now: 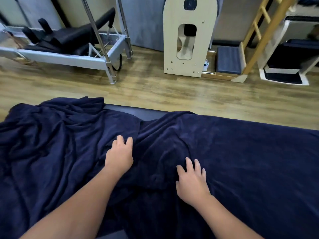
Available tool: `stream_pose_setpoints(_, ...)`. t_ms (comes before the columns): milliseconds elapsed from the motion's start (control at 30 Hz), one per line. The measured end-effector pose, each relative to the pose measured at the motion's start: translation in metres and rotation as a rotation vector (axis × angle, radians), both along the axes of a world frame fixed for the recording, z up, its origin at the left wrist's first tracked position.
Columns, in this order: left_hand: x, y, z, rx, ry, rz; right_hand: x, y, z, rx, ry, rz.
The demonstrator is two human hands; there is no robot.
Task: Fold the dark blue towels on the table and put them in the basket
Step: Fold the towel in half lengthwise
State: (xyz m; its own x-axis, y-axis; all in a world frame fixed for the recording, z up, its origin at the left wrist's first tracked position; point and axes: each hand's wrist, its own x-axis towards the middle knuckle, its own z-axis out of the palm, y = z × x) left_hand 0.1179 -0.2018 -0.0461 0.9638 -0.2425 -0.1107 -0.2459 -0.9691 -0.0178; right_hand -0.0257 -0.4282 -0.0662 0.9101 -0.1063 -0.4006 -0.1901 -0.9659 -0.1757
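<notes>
Dark blue towels [241,169] run off the frame at 3, 6 and 9 o'clock, their full extent unseen; where one towel ends and the next begins among the folds cannot be told. Table [131,110] hidden but for a strip at 12 o'clock. Left hand [119,156] fingertips curl out of sight into cloth; both forearms cut off at 6 o'clock.

The towels [241,169] under my hands are plain dark navy blue, without pattern. The worktop [138,112] edge shows dark blue-grey. The floor [155,87] is light brown wood grain. The upright cabinet [172,40] is pale cream. The ladder [259,31] is yellowish wood. The reformer frame [60,57] is light grey with black pads.
</notes>
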Motion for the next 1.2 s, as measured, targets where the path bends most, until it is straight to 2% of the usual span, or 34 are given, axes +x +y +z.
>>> stream_pose_setpoints(67, 0.023, 0.023, 0.000, 0.044, -0.017, 0.032, 0.004, 0.033, 0.003, -0.033, 0.031, -0.014)
stream_pose_setpoints(133, 0.043, 0.042, 0.003, 0.103, 0.067, 0.040, 0.008, 0.066, 0.010, -0.016, 0.033, -0.032)
stream_pose_setpoints(267, 0.065, 0.067, 0.008, 0.044, 0.202, -0.079, 0.015, 0.136, 0.020, 0.074, -0.182, -0.011)
stream_pose_setpoints(367, 0.081, 0.069, 0.024, -0.303, 0.255, 0.031, 0.020, 0.188, 0.028, 0.106, -0.257, 0.049)
stream_pose_setpoints(467, 0.095, 0.064, 0.036, -0.700, 0.398, 0.147, 0.027, 0.212, 0.031, 0.077, -0.067, 0.070)
stream_pose_setpoints(533, 0.098, 0.061, 0.042, -0.830, 0.426, 0.139, 0.030, 0.216, 0.030, 0.025, -0.072, 0.047)
stream_pose_setpoints(633, 0.099, 0.057, 0.045, -0.922, 0.431, 0.136, 0.021, 0.201, 0.023, 0.059, -0.257, -0.098)
stream_pose_setpoints(700, 0.100, 0.053, 0.045, -0.952, 0.467, 0.140, 0.014, 0.185, 0.026, 0.126, -0.314, -0.294)
stream_pose_setpoints(833, 0.091, 0.034, 0.050, -1.152, 0.715, 0.148, -0.004, 0.157, 0.030, 0.085, -0.395, -0.762)
stream_pose_setpoints(933, 0.080, 0.014, 0.056, -1.296, 0.848, 0.173, -0.014, 0.160, 0.034, 0.081, -0.375, -0.791)
stream_pose_setpoints(1000, 0.074, 0.002, 0.058, -1.309, 0.870, 0.149, -0.015, 0.172, 0.036, 0.099, -0.318, -0.749)
stream_pose_setpoints(1100, 0.064, -0.013, 0.060, -1.276, 0.804, 0.060, -0.010, 0.186, 0.030, 0.091, -0.158, -0.729)
stream_pose_setpoints(1200, 0.065, -0.025, 0.053, -1.205, 0.680, 0.001, -0.013, 0.180, 0.025, 0.253, -0.126, -0.851)
